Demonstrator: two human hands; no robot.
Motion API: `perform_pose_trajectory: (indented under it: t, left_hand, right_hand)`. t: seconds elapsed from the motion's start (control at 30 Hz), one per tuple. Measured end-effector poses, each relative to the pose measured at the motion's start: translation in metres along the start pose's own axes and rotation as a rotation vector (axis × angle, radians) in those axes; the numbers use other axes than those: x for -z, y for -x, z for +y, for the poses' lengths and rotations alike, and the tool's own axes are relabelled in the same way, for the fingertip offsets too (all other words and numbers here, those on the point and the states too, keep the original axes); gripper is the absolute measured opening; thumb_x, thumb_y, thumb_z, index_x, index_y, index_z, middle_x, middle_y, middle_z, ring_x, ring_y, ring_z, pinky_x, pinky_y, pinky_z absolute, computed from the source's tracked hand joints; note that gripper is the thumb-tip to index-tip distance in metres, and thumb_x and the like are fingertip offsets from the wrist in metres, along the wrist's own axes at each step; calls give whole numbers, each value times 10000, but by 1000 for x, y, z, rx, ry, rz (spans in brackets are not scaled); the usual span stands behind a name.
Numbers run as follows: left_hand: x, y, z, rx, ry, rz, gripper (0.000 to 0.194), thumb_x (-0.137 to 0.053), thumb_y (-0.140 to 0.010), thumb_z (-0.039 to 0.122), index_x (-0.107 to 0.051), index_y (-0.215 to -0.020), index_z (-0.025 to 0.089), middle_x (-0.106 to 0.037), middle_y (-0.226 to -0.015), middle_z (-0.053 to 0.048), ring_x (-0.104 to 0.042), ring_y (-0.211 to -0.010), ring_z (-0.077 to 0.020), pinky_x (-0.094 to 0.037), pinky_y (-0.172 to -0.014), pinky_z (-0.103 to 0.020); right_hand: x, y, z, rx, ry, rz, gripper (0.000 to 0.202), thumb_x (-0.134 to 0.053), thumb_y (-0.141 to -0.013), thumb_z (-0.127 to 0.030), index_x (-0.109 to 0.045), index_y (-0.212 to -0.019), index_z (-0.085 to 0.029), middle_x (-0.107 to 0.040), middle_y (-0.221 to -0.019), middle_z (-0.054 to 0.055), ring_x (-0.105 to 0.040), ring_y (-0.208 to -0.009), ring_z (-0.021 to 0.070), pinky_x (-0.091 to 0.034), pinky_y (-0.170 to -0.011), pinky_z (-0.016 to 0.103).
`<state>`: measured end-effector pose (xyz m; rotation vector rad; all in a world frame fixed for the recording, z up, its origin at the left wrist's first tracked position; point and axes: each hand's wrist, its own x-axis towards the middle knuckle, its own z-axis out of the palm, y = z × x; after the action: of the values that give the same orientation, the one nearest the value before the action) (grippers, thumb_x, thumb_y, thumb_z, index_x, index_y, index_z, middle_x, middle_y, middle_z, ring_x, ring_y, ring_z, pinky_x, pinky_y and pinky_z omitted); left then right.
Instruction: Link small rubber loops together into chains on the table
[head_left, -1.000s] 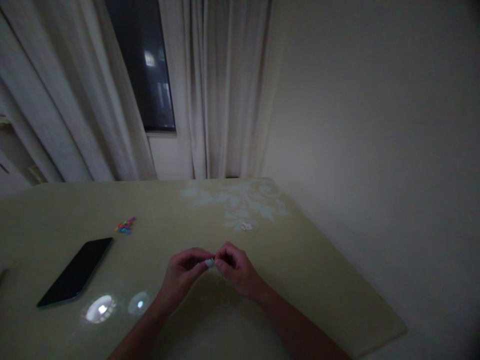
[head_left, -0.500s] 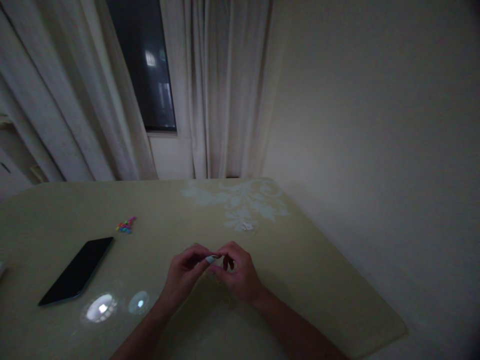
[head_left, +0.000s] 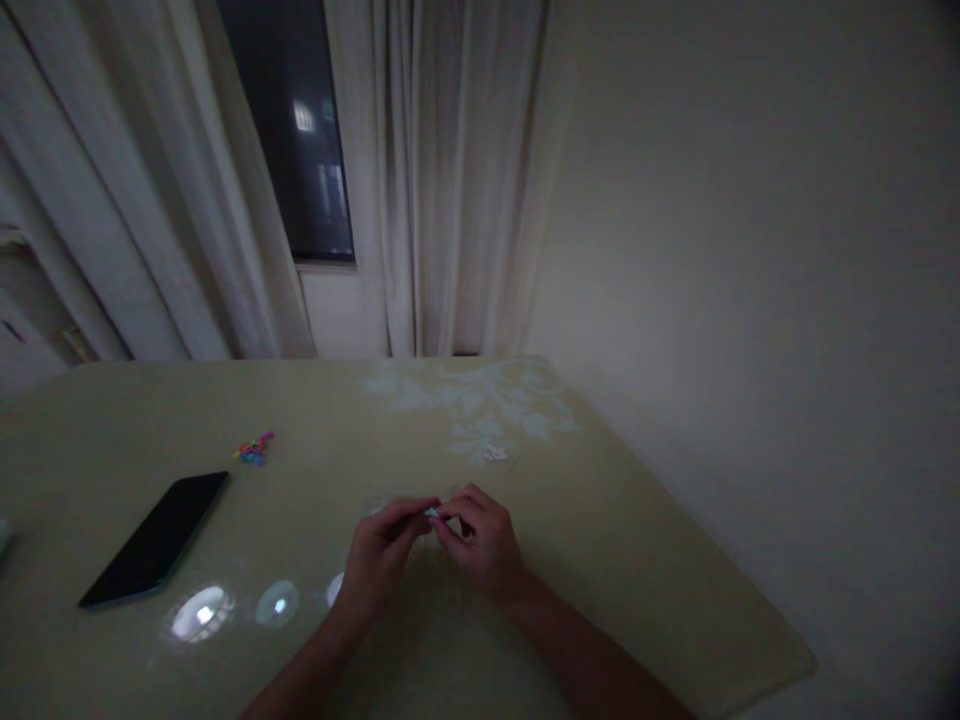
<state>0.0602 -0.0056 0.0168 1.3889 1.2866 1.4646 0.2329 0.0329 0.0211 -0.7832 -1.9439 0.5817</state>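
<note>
My left hand (head_left: 381, 548) and my right hand (head_left: 486, 545) meet just above the table, fingertips nearly touching. Both are closed in a pinch. Between them shows a small pale bluish-white piece (head_left: 432, 512), too small and dim to name; the fingers cover most of it. Small ring-like outlines (head_left: 453, 602) lie faintly on the table below the hands. Just beyond my right hand rests a little cluster of small white pieces (head_left: 495, 454).
The table (head_left: 637, 560) runs along a wall at the right, with curtains (head_left: 450, 180) and a dark window behind. On the left lie a black tablet-like device (head_left: 157, 540) and a pile of small multicoloured pieces (head_left: 255, 449). A pale object (head_left: 4, 535) pokes in at the left edge.
My left hand has shifted slightly right and its fingers have closed further over the pale piece, which shows less now. My right hand has moved a little to the right.
</note>
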Motion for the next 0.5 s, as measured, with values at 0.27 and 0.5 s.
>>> perform_pose_trajectory:
  t: [0.27, 0.5]
  left_hand:
    - [46, -27, 5, -88, -216, 134, 324, -671, -885, 474, -796, -1064, 235, -808, -1123, -100, -751, -995, -269, -587, -898, -379]
    - [92, -42, -26, 94, -439, -91, 809, -811, -682, 554, -649, -1381, 180, -699, -1320, -205, -662, -1206, -392, -582, -907, -482]
  right_hand:
    - [3, -8, 11, -163, -100, 2, 186, -712, -856, -352, -691, -793, -179, -591, -716, 1, -479, -601, 120, -386, -567, 247]
    - [-8, -25, 9, -187, 63, -141, 85, -727, -843, -264, -721, -836, -179, -547, -635, -44, -480, -581, 113, -367, -597, 237]
